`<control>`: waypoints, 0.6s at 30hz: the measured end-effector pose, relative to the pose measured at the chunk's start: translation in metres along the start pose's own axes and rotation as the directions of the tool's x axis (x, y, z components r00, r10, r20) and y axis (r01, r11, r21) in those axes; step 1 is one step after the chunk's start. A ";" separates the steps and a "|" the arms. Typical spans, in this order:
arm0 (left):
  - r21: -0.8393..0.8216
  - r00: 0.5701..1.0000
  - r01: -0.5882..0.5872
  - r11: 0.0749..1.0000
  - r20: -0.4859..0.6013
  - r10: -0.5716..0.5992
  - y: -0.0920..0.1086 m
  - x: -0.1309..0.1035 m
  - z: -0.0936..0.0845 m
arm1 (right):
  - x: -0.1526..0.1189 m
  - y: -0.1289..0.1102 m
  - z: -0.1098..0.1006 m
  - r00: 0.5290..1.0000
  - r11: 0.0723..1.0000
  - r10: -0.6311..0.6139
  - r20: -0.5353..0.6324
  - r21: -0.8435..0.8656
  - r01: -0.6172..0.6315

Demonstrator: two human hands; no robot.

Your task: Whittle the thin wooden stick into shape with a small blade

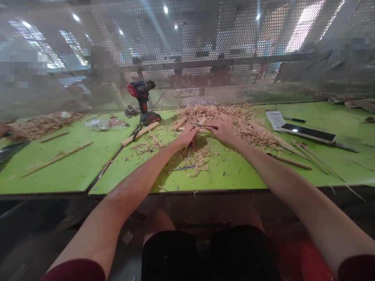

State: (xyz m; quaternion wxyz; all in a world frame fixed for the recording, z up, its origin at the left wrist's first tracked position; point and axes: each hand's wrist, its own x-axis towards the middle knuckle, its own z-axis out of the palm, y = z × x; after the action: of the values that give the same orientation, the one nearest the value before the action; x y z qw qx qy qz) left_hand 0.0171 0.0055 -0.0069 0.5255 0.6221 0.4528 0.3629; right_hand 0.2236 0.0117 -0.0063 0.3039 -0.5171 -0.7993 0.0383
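Both my arms reach out over a green table [73, 171]. My left hand [187, 136] grips a short wooden stick [201, 121] that points away and to the right. My right hand [223, 130] holds a small knife [202, 126], its blade lying across the stick just past my left fingers. The hands almost touch. Behind and to the right of them lies a heap of wood shavings [234, 119], and a smaller pile of shavings [199, 158] sits under my wrists.
A red and black cordless drill [143, 101] stands at the back left, wooden sticks [140, 133] beside it. A phone [307, 132] and paper lie at right, near thin sharpened sticks [310, 154]. A perforated screen [205, 50] walls the far edge. Another person's hand [4, 130] shows at far left.
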 end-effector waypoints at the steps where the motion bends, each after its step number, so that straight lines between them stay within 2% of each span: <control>1: 0.001 1.000 -0.002 1.000 0.004 0.002 -0.001 0.001 -0.001 | 0.000 0.000 0.000 1.000 1.000 -0.001 0.004 0.006 0.001; 5: 0.014 1.000 -0.021 1.000 0.022 0.021 -0.004 0.003 -0.003 | 0.001 0.005 -0.005 0.997 0.996 0.067 -0.030 0.054 -0.066; 11: 0.050 0.999 -0.037 0.998 0.041 0.035 -0.009 0.004 -0.004 | 0.004 0.024 -0.016 0.961 0.975 0.221 -0.167 0.071 -0.212; 18: 0.050 1.000 -0.009 0.999 -0.015 0.010 -0.003 0.002 -0.002 | 0.003 0.013 0.003 0.985 0.989 0.130 -0.117 0.091 -0.119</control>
State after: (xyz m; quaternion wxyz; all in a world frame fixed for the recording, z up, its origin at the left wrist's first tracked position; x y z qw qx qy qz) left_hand 0.0151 0.0078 -0.0098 0.5046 0.6345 0.4628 0.3586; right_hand 0.2317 0.0209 -0.0121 0.3708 -0.5543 -0.7428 0.0586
